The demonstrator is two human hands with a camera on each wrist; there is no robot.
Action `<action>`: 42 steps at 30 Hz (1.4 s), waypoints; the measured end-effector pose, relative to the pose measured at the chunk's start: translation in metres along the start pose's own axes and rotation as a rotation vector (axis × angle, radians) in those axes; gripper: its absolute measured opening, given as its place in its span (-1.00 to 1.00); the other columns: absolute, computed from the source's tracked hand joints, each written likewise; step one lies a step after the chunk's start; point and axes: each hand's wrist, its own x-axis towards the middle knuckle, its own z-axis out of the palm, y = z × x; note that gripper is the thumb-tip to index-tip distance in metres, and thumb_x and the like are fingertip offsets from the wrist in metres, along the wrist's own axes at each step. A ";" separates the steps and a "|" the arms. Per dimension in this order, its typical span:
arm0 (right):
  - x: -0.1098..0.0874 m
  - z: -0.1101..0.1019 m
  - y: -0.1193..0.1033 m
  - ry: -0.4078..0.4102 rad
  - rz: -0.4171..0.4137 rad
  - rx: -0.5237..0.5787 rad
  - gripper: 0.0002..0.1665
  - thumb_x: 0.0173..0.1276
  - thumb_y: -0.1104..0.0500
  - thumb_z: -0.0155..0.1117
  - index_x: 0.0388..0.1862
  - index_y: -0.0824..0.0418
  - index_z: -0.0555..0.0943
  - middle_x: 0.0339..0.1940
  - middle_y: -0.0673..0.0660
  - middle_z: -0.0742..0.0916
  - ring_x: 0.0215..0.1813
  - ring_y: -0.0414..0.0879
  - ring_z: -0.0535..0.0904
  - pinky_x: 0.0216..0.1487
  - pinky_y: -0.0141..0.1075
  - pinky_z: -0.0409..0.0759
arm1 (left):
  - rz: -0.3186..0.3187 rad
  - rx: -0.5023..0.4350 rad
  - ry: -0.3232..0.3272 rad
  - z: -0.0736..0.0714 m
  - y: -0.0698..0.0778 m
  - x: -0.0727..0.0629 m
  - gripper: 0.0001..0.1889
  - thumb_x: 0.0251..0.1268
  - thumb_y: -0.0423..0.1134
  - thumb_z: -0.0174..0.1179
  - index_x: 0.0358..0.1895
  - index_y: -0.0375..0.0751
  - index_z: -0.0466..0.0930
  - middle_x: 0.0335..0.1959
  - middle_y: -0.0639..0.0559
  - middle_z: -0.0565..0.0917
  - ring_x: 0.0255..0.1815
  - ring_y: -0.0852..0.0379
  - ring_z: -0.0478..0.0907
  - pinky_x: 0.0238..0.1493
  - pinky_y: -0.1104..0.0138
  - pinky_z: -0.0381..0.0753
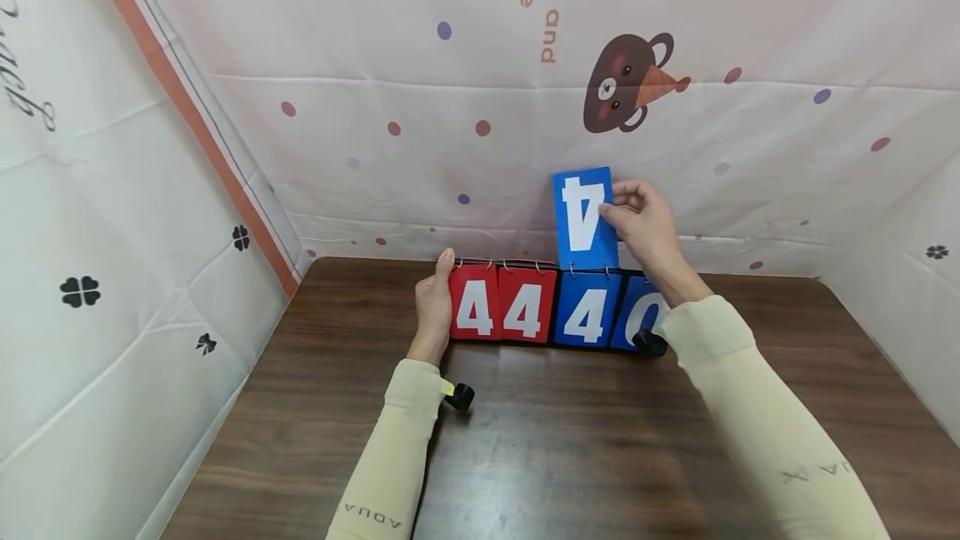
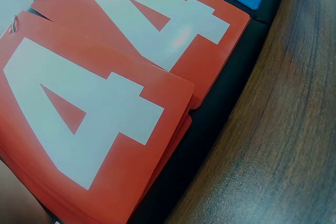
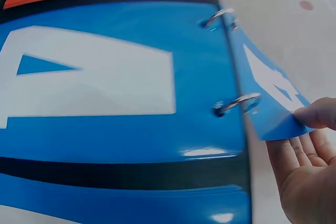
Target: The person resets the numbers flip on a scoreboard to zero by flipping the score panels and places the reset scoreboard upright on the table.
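A flip scoreboard with a black backing point(image 2: 231, 87) stands at the table's back edge, showing two red cards with a white 4, a blue 4 card point(image 1: 570, 325) and a blue 0 card point(image 1: 628, 313). My left hand point(image 1: 432, 307) holds its left end, thumb up beside the outer red card point(image 1: 463, 325). Above the rings, my right hand point(image 1: 643, 223) pinches a raised blue card point(image 1: 560, 223) by its right edge, its 4 upside down. In the right wrist view, thumb and fingers grip that card's corner, and metal rings point(image 3: 247, 99) join it to the board.
The brown wooden table point(image 1: 525, 457) stretches in front of the board. A pale printed cloth point(image 1: 360, 165) with dots and a bear hangs close behind it, and another cloth point(image 1: 135, 357) hangs at the left. Black wrist cameras point(image 1: 461, 397) sit at both wrists.
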 end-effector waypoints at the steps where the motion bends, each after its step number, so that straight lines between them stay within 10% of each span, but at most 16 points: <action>1: -0.002 -0.001 -0.001 0.004 -0.014 0.006 -0.51 0.59 0.13 0.30 0.34 0.34 0.46 0.06 0.14 0.64 -0.03 -0.12 0.59 -0.14 -0.45 0.63 | -0.001 0.002 0.000 0.000 0.000 0.000 -0.30 0.40 0.43 0.16 -0.71 -0.04 0.34 -0.59 0.01 0.60 -0.42 0.09 0.55 -0.24 0.22 0.52; 14: -0.024 -0.025 -0.015 0.001 -0.144 0.019 -0.66 0.56 0.11 0.37 0.19 0.17 0.53 -0.09 -0.04 0.74 -0.12 -0.20 0.69 -0.09 -0.48 0.66 | -0.007 0.004 -0.002 0.000 0.000 -0.001 -0.30 0.41 0.42 0.15 -0.69 -0.04 0.33 -0.55 0.02 0.62 -0.37 0.08 0.56 -0.20 0.22 0.53; 32: -0.076 -0.047 -0.036 -0.243 -0.481 -0.367 -0.71 0.49 0.33 0.39 0.15 0.19 0.70 0.03 0.09 0.77 -0.12 -0.25 0.67 -0.05 -0.59 0.57 | -0.010 0.004 0.007 0.001 -0.001 0.001 -0.31 0.40 0.44 0.16 -0.68 -0.04 0.35 -0.54 0.01 0.61 -0.37 0.08 0.56 -0.20 0.21 0.52; 42: -0.102 -0.035 -0.041 -0.419 -0.652 -0.646 -0.64 0.35 0.41 0.42 0.09 0.16 0.68 0.03 0.08 0.77 -0.13 -0.12 0.67 -0.10 -0.07 0.77 | -0.002 0.007 -0.003 0.002 0.000 0.002 -0.31 0.39 0.44 0.15 -0.67 -0.05 0.36 -0.52 0.00 0.64 -0.35 0.08 0.57 -0.19 0.21 0.52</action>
